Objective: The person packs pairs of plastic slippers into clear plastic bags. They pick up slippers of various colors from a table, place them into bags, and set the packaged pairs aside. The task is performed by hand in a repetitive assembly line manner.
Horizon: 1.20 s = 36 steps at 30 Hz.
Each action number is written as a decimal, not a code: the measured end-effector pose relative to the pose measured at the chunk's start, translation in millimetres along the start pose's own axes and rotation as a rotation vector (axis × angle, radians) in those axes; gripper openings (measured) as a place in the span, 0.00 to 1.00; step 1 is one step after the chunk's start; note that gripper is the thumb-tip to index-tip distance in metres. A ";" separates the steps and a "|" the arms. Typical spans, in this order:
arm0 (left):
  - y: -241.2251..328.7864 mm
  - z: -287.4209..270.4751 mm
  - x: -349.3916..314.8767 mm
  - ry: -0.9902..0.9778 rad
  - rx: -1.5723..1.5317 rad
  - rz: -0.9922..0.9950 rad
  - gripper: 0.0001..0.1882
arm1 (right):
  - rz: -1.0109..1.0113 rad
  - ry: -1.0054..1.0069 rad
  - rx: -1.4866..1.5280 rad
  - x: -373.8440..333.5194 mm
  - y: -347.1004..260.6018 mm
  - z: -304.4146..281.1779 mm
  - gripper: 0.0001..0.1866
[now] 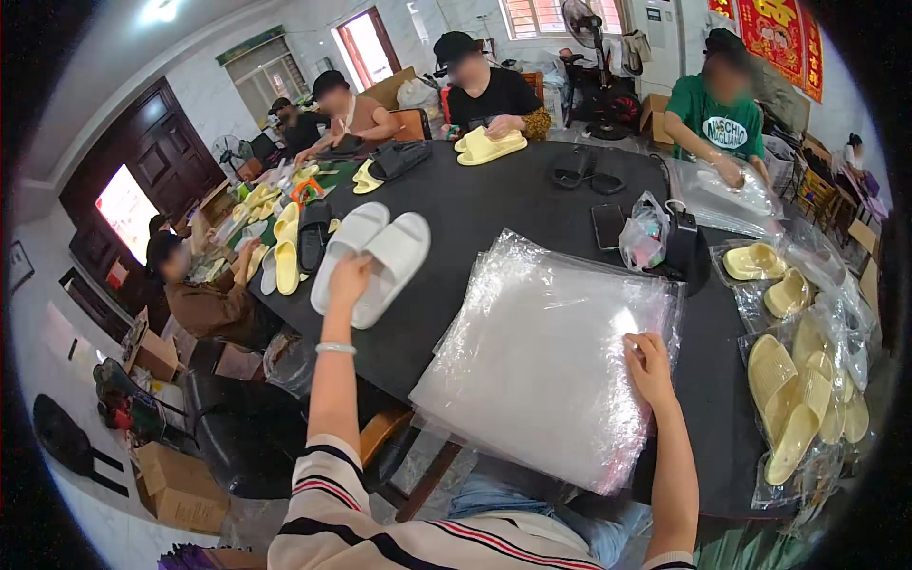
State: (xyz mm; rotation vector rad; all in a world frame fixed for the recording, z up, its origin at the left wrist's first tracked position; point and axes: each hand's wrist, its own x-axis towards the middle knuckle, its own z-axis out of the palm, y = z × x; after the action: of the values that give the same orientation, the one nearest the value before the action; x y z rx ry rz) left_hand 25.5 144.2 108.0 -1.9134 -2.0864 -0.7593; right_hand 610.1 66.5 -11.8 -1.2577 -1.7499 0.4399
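My left hand (350,277) grips a pair of white slippers (373,256) lying side by side on the black table (494,204). A silver bracelet sits on that wrist. My right hand (650,366) rests with fingers spread on the right edge of a stack of clear plastic bags (541,366), which lies in front of me and overhangs the table's near edge.
Bagged yellow slippers (798,399) pile up at the right. More yellow, white and black slippers (290,249) lie at the left and far side. A phone (608,226), a small bag (644,237) and a black device stand mid-table. Several other people sit around the table.
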 end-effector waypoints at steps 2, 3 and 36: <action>-59.1 12.2 -10.5 -0.067 0.090 -0.013 0.16 | 0.031 -0.026 0.043 5.2 -8.8 2.8 0.14; -49.5 28.2 -16.0 -0.060 0.022 0.033 0.17 | 0.056 -0.023 0.030 4.1 -7.5 -1.9 0.14; 128.1 92.0 -81.9 -0.724 -0.755 -0.017 0.41 | 0.430 0.011 0.143 2.4 16.4 -16.7 0.52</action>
State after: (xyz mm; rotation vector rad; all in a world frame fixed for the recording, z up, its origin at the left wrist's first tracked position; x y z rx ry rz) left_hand 178.3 122.6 19.9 -2.9264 -2.4054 -1.0909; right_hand 632.9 71.9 -13.6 -1.5283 -1.4062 0.7879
